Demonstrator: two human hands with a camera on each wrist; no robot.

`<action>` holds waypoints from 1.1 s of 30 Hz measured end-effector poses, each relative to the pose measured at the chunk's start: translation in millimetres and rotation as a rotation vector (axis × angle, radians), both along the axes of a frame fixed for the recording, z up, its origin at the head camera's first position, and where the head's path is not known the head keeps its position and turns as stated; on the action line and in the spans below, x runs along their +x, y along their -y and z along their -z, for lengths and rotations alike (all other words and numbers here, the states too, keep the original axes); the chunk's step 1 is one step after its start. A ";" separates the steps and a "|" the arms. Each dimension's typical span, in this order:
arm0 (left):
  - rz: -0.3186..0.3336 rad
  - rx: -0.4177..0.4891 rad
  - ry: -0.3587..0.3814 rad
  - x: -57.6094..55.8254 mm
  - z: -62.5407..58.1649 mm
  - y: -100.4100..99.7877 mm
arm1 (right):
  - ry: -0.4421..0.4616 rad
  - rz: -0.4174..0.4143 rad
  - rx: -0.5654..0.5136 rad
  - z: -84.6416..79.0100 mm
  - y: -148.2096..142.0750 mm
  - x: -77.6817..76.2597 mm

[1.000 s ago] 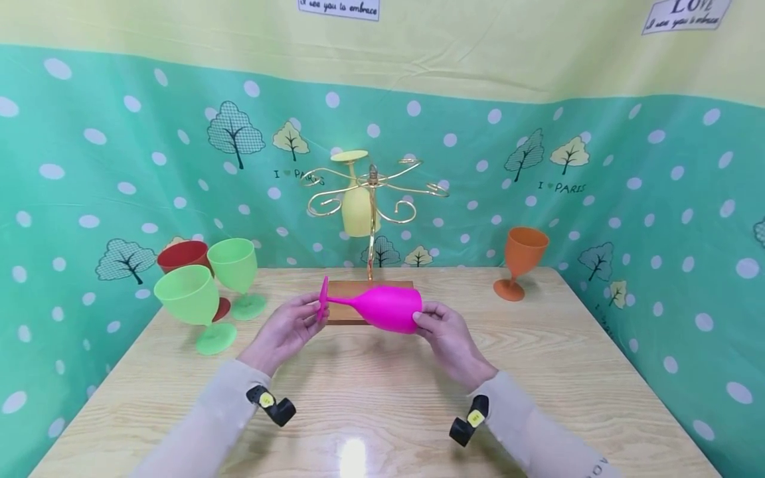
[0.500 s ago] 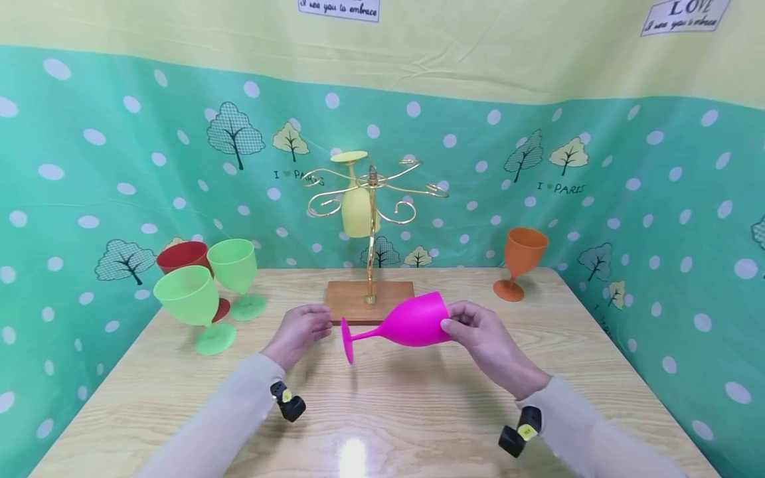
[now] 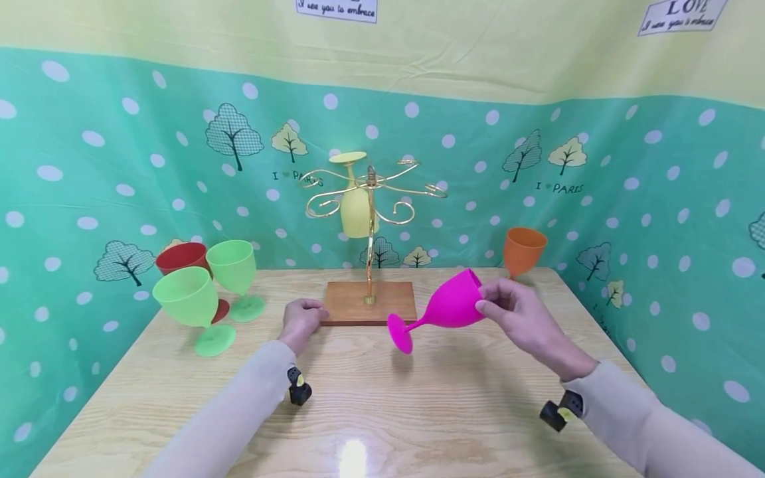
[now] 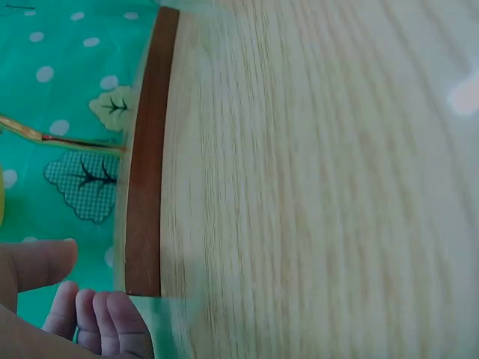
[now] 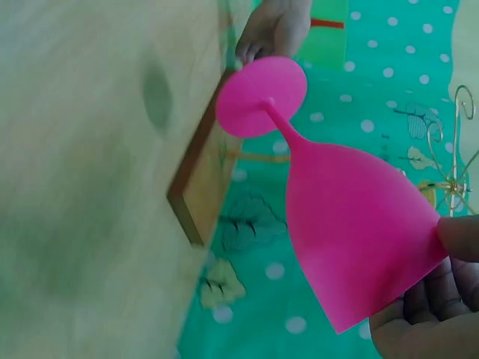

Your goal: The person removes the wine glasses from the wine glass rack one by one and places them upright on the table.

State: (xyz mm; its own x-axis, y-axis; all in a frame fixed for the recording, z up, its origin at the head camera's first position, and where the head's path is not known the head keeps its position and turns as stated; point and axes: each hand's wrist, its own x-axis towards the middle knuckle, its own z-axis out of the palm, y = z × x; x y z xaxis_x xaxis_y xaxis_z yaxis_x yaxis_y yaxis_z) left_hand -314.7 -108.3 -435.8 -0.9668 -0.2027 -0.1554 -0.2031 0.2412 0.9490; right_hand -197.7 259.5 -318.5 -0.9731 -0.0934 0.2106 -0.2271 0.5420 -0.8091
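Observation:
A magenta goblet (image 3: 452, 302) is held aloft by my right hand (image 3: 528, 325), with thumb and fingers pinching the rim of its bowl. It tilts, with its foot (image 5: 262, 97) lower and toward the left in the head view. My left hand (image 3: 301, 322) is at the left front corner of the rack's wooden base (image 3: 343, 305). In the left wrist view its fingertips (image 4: 127, 321) are right at the base's end, and its thumb (image 4: 45, 263) stands apart above them. The gold wire rack (image 3: 370, 226) carries a yellow goblet (image 3: 356, 212) hanging upside down.
Two light green goblets (image 3: 186, 297) and a red goblet (image 3: 182, 257) stand upright on the table's left side. An orange goblet (image 3: 524, 249) stands at the back right, its foot hidden behind my right hand. A polka-dot cloth (image 3: 287, 239) encloses the table's back and sides.
My left hand has let go of the magenta goblet's foot and moved to the rack base's corner. My right hand has carried the goblet rightward, tilting its foot down.

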 end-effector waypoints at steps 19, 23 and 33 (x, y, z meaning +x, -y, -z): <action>0.060 -0.136 0.092 -13.6 4.4 4.0 | -0.404 0.044 0.456 -40.7 -22.3 -61.0; 0.071 -0.152 0.094 -15.1 5.3 4.6 | -0.399 0.052 0.530 -39.2 -25.9 -77.7; 0.080 -0.155 0.081 -14.4 4.6 3.0 | -0.424 0.079 0.696 -21.6 -36.3 -112.6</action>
